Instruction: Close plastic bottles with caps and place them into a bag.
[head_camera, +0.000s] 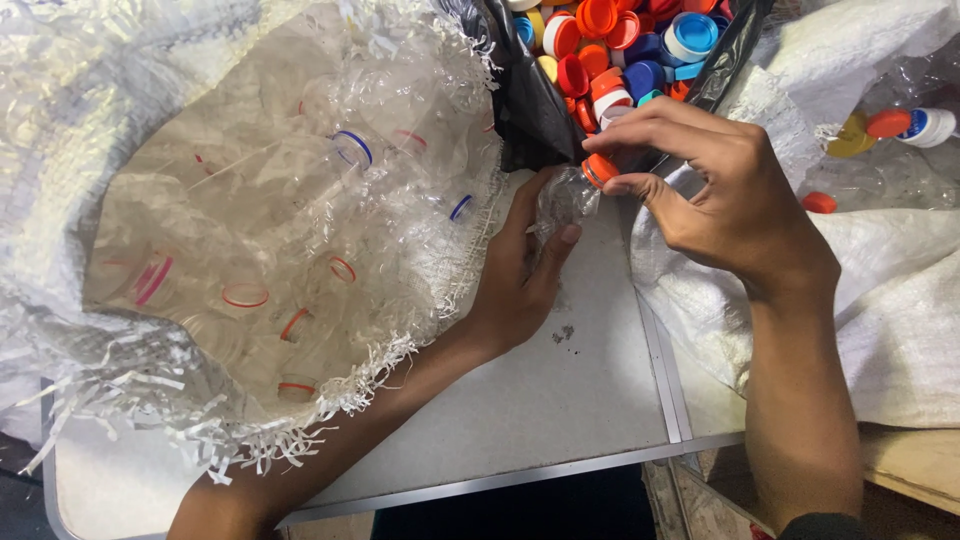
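My left hand (520, 270) was wrapped around a small clear plastic bottle (562, 200), its fingers curled and the thumb pressed along the bottle's side, holding it just above the grey surface (560, 400). My right hand (720, 190) came over the neck, the thumb and forefinger pinching the orange cap (599, 169) while the other fingers arched above it.

The bottle looked thin and already creased, so I judged that too hard a squeeze from my left hand could buckle it and let it twist with the cap instead of against it. The pinch on the cap was only at the fingertips; a slip there could send the cap onto the surface or over the edge rather than into the black bag of coloured caps (620, 50) just beyond it. The frayed white sack of capless bottles (250, 230) sat close on my left, and I thought its loose strands could catch my wrist. More capped bottles (915, 125) lay on the white sacking to my right.
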